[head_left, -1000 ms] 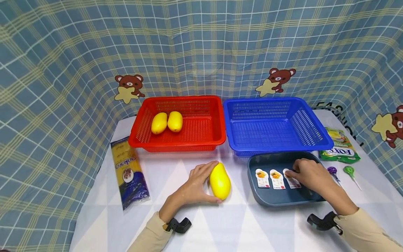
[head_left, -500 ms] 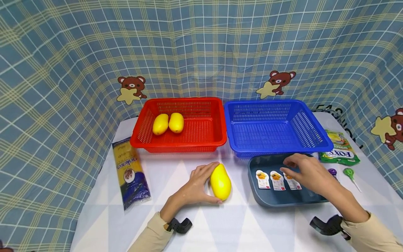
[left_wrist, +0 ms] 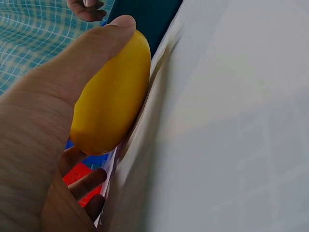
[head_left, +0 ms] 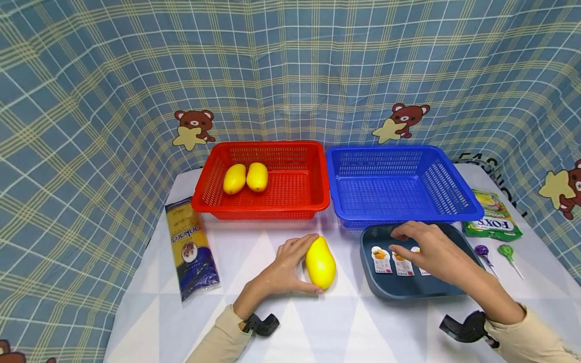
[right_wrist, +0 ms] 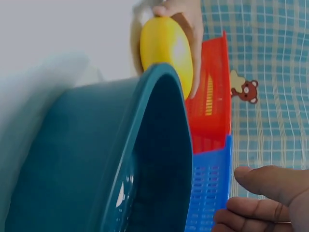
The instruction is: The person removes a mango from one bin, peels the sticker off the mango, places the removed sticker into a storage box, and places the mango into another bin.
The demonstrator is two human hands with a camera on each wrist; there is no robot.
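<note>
My left hand grips a yellow mango on the tablecloth, thumb at its near end and fingers along its far left side. The left wrist view shows the thumb lying over the mango. To the right, my right hand hovers over a dark blue-green tray, fingers loosely bent with nothing between them. White labels with a mango picture lie in a row on the tray floor; the hand partly covers the rightmost. In the right wrist view, the right hand appears beyond the tray rim.
Behind stand a red basket with two mangoes and a blue basket. An "ankara" packet lies at left. A green Fox's bag, a purple lollipop and a green lollipop lie at right.
My right hand has lifted off the rightmost label and shifted left over the tray, its fingers spreading apart. My left hand keeps its grip on the mango.
</note>
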